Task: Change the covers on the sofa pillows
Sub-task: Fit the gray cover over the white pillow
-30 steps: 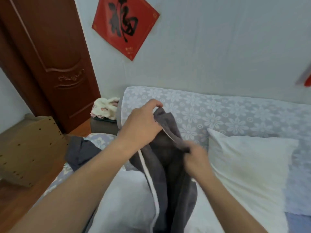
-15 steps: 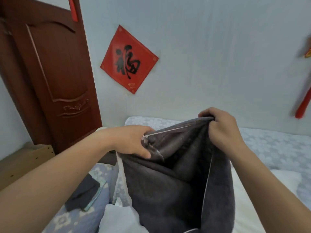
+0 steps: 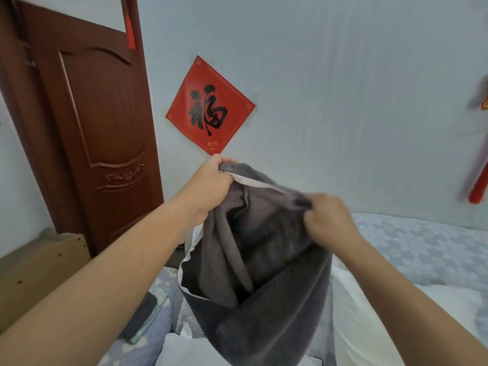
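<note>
Sofa (image 3: 422, 249) with a pale blue, flower-printed throw runs along the light wall, and a person stands over it. Both hands are up in front of the wall. The left hand (image 3: 211, 184) grips the top edge of a dark grey pillow cover (image 3: 264, 299), fingers curled over the white-trimmed opening. The right hand (image 3: 328, 217) pinches the same edge a little lower and to the right, so the cover hangs open between them, above the seat. Under it lie white pillows without covers: one bare pillow (image 3: 369, 313) just right of the hanging cloth, another white pillow (image 3: 184, 350) at the bottom edge.

On the wall behind hangs a red diamond-shaped paper (image 3: 210, 105) with a black Chinese character. To the left stands a dark brown wooden door (image 3: 105, 128). Below it, near the floor, is a light wooden board (image 3: 39, 273) with small holes. A red tassel ornament (image 3: 479, 186) hangs at the far right. A dark folded cloth (image 3: 140, 315) lies on the seat at the left.
</note>
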